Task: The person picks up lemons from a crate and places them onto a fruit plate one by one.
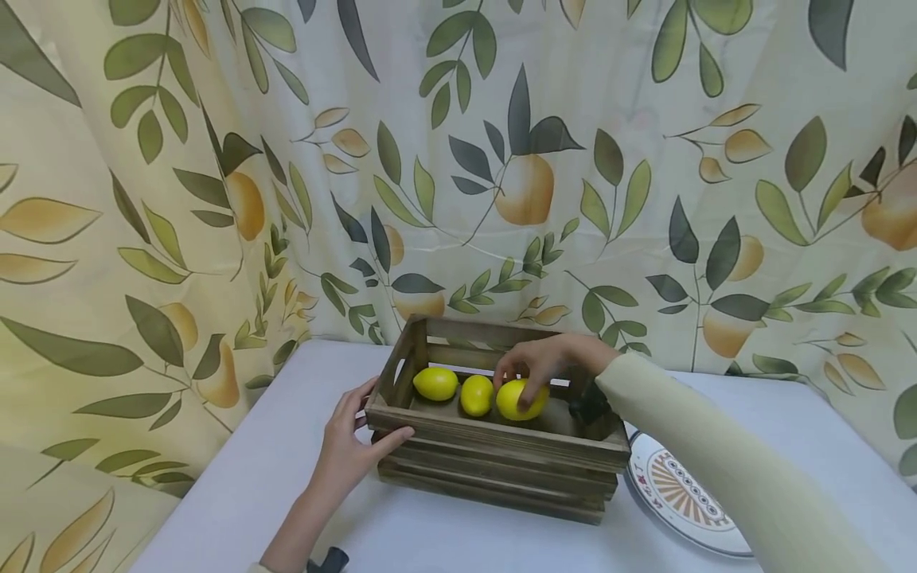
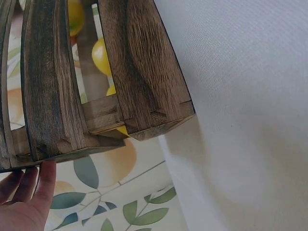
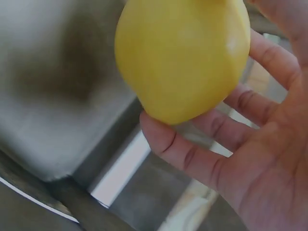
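A brown slatted wooden crate [image 1: 494, 438] stands on the white-covered table. Inside it, two yellow lemons, one at the left [image 1: 435, 383] and one near the middle [image 1: 476, 395], lie beside a third lemon [image 1: 512, 399]. My right hand [image 1: 544, 358] reaches in from above and grips this third one between thumb and fingers; in the right wrist view, fingertips press against the held lemon [image 3: 183, 57]. At the crate's left end my left hand [image 1: 344, 450] holds the corner, thumb along the front slat. The left wrist view shows its fingers [image 2: 45, 185] touching the wood.
To the right of the crate lies a white plate [image 1: 680, 493] with a brown radiating pattern, partly hidden by my right sleeve [image 1: 716, 446]. A curtain [image 1: 458, 175] printed with leaves and fruit hangs behind and left of the table [image 1: 236, 493].
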Demonstrator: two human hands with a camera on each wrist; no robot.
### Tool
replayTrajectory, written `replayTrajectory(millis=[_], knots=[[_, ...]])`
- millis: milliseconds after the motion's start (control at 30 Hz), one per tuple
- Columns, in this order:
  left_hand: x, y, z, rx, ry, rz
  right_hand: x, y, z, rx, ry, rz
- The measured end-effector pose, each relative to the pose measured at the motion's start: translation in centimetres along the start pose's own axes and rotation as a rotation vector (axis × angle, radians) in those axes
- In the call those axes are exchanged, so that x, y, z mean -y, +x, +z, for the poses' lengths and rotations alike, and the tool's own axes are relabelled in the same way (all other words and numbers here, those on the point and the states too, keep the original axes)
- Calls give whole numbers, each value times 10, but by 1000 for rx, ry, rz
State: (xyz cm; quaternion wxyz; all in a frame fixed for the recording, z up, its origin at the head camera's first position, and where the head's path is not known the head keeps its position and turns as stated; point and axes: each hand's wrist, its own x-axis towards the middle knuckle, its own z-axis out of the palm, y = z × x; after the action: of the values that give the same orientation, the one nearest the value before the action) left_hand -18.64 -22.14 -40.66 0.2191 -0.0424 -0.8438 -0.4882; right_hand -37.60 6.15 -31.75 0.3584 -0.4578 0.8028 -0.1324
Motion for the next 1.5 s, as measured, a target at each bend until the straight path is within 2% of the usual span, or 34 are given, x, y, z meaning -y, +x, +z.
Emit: replayTrajectory(millis=[367, 800, 1033, 1233, 1500], knots=[[-1, -2, 0, 4, 8, -10, 17, -31, -22, -73, 37, -85], [-3, -3, 1, 5, 20, 1, 33, -62, -23, -105, 23, -139], [-3, -3, 0, -3, 16, 11, 39, -86, -22, -176, -20, -129], [-2, -3, 0, -1, 28, 21, 35, -112, -21, -229, 14, -132], [-4, -3, 0, 1, 29, 10, 13, -145, -13, -284, 39, -164]])
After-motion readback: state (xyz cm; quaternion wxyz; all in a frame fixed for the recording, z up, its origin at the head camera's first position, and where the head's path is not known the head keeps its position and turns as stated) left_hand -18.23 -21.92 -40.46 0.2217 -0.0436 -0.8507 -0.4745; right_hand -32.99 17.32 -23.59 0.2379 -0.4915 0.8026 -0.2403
